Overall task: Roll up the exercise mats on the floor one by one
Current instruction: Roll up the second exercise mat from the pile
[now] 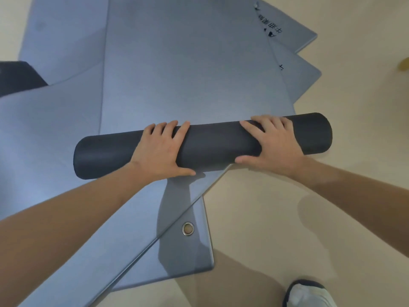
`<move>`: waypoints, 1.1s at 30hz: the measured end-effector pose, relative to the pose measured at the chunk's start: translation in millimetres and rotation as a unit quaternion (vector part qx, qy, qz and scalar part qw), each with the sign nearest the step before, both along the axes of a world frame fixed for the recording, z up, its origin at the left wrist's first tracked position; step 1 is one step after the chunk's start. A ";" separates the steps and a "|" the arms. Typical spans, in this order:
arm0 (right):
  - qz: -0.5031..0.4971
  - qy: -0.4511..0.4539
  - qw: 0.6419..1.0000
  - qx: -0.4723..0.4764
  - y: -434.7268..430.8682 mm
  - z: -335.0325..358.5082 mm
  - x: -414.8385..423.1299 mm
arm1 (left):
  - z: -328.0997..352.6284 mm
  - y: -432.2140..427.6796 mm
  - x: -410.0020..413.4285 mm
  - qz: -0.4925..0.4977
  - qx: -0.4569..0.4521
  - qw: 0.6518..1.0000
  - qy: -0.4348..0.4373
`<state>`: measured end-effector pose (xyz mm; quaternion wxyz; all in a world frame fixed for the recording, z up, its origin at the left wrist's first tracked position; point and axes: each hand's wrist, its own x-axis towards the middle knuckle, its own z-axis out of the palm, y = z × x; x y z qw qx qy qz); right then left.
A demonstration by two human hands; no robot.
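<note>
Beige floor point(287, 218) w/ several blue-grey exercise mats point(177, 63) fanned flat, overlapping. Dark rolled mat point(212, 145) lies across the top one. Left hand point(162, 149) & right hand point(274, 142) press on it, fingers spread wide. Shoe point(307, 294) bottom right. Metal eyelet point(188, 229) in near mat corner. Far-corner print point(271, 27) prob. unreadable.

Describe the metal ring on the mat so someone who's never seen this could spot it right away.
Start at the blue-grey mats fanned on the beige floor, then drop below the dark roll across them. Near the closest mat corner sits the metal ring: a shiny silver eyelet, while everything around it is plain matte mat.
</note>
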<state>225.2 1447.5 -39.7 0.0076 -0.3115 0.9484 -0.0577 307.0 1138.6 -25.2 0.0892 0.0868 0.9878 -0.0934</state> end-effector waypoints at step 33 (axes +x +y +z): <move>0.056 -0.500 0.864 0.033 15.0 32.9 58.7 | 53.1 7.5 109.5 0.076 0.267 0.930 -0.240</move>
